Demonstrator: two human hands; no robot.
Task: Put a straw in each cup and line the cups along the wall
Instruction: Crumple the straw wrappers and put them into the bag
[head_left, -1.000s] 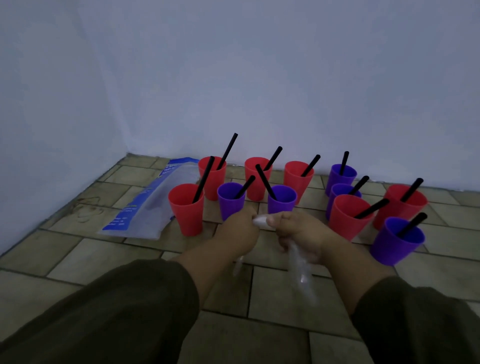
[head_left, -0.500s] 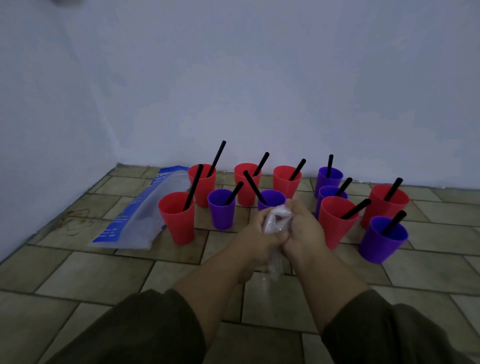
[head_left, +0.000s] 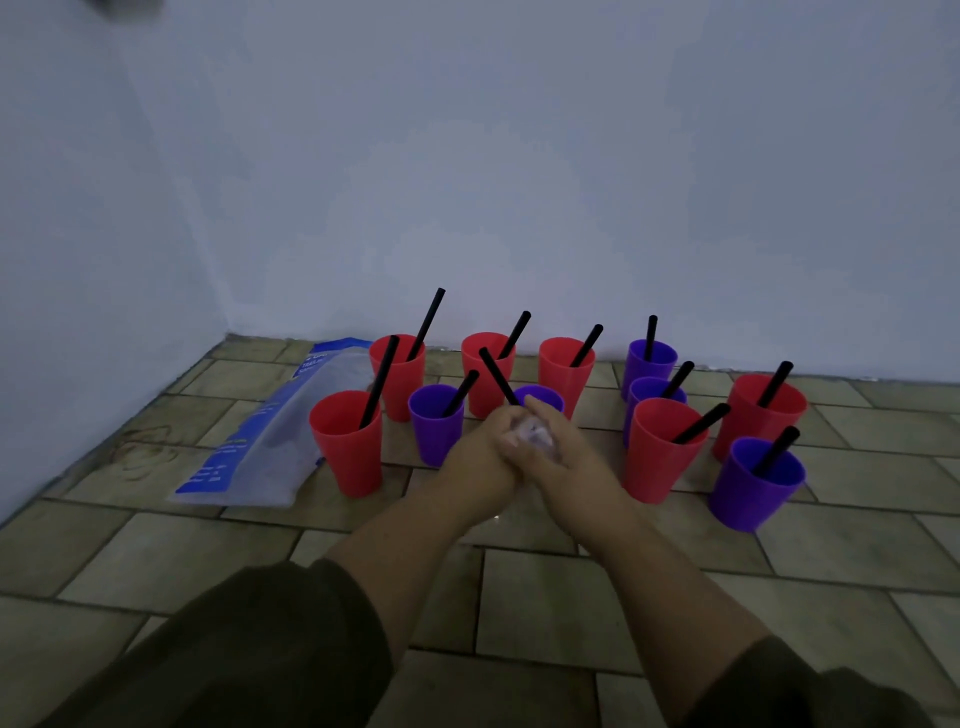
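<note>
**Head view: tiled floor (head_left: 571, 597) at the foot of a white wall (head_left: 519, 182).** The left hand (head_left: 483, 462) and the right hand (head_left: 563, 460) meet at centre and are pressed together. The fingers of both curl round a small crumpled wad of clear plastic film (head_left: 535, 434), which shows between them. Dark olive sleeves (head_left: 270, 654) cover both forearms at the lower edge.

Eleven plastic cups stand upright on the floor beyond and beside the hands, each holding one leaning black plastic straw.

- **Back row, nearest the wall, from the left:**
  - first red plastic cup (head_left: 397, 387), whose black plastic straw (head_left: 428, 322) rises highest
  - second red cup (head_left: 480, 402)
  - third red cup (head_left: 563, 374)
  - back purple plastic cup (head_left: 649, 366)
- **In front of that row, not in line:**
  - front-left red cup (head_left: 347, 452)
  - left purple cup (head_left: 436, 436)
  - centre purple cup (head_left: 545, 397), its lower part hidden behind the hands
  - middle purple cup (head_left: 647, 389), directly behind the right-centre red cup (head_left: 660, 462)
  - far-right red cup (head_left: 758, 421)
  - front-right purple cup (head_left: 753, 488), nearest the camera on that side

The right-hand cups crowd together, while the left-hand ones stand slightly apart.

A flat plastic bag, clear with blue print (head_left: 280, 436), lies on the floor left of the cups. Its far end is just beside the first red cup, and the front-left red cup stands at its right edge.
</note>
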